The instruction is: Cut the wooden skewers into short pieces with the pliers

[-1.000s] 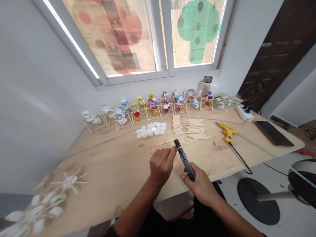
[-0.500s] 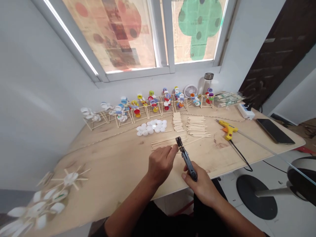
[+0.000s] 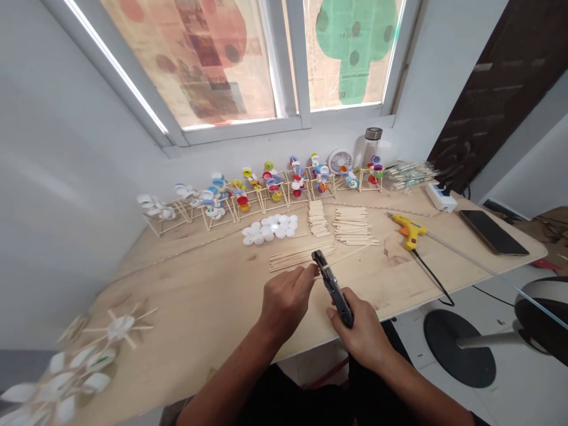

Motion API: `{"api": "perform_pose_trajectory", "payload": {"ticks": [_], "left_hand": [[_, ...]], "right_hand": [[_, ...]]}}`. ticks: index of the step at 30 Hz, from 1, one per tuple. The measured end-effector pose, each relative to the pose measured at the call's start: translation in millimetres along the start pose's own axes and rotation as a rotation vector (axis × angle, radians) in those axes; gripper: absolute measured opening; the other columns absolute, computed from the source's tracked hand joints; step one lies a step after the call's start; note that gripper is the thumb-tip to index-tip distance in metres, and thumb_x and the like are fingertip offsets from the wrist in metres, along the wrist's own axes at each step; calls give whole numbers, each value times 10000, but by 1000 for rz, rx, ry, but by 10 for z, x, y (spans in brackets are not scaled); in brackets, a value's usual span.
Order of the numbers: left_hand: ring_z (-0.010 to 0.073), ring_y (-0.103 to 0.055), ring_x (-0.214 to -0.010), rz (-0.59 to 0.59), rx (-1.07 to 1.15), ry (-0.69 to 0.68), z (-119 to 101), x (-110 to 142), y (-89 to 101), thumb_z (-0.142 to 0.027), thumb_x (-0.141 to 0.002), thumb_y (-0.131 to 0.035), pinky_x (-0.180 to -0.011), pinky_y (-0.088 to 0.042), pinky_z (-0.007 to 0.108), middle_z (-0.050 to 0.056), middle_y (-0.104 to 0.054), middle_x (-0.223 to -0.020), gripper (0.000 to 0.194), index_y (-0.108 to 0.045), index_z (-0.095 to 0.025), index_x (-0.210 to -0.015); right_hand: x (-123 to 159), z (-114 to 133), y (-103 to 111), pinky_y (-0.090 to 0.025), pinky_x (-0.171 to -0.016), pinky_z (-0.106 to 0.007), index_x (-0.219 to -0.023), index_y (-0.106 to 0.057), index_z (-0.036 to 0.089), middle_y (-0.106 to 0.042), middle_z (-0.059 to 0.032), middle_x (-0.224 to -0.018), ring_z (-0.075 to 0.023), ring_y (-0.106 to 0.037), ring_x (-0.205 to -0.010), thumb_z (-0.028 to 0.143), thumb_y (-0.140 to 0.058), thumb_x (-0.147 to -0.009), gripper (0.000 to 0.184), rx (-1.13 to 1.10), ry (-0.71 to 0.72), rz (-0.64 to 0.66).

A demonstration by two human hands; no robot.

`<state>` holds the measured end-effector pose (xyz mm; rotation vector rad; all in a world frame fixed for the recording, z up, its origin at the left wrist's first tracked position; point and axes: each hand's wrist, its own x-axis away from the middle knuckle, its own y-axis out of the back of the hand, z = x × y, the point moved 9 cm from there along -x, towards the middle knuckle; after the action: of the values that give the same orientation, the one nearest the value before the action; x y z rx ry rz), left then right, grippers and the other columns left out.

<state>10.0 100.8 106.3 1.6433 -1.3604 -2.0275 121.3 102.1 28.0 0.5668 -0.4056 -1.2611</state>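
My right hand (image 3: 364, 330) is closed around the dark handles of a pair of multi-tool pliers (image 3: 339, 299), whose head points away from me over the table. Just left of the jaws, my left hand (image 3: 284, 300) is closed, thumb and forefinger pinching a thin wooden stick (image 3: 316, 277). Only a short bit of that stick shows beside the jaws; my fingers hide the rest. Beyond my left hand lies a bundle of long thin sticks (image 3: 293, 258). Farther back are a pile of short sticks (image 3: 318, 219) and a wider pile of sticks (image 3: 354, 225).
White plastic caps (image 3: 270, 229) lie behind the long sticks. Stick frames with colourful cap wheels (image 3: 271, 186) line the wall. On the right are a yellow glue gun (image 3: 412, 232) with its cord, a phone (image 3: 493, 232) and a power strip (image 3: 441, 197). White cap wheels (image 3: 120, 326) lie at left.
The pliers' head has turned slightly and dropped a little nearer my left fingertips. A short bit of stick now shows there. The whole view has shifted slightly.
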Motion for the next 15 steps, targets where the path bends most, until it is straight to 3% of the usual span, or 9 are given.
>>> {"api": "perform_pose_trajectory", "payload": {"ticks": [15], "left_hand": [[105,-552,-546,36,-35,-1,174,10,-176,-121,-852,-431,-506,-400,203,4,-572,-598,167,-570,-133,-944]], "right_hand": [[-195,-82,-114,-321,-529,-238,-743,-466,205,-563,0,-606,-162,-536,-560,361,-440,-831,181,133,-31,85]]}}
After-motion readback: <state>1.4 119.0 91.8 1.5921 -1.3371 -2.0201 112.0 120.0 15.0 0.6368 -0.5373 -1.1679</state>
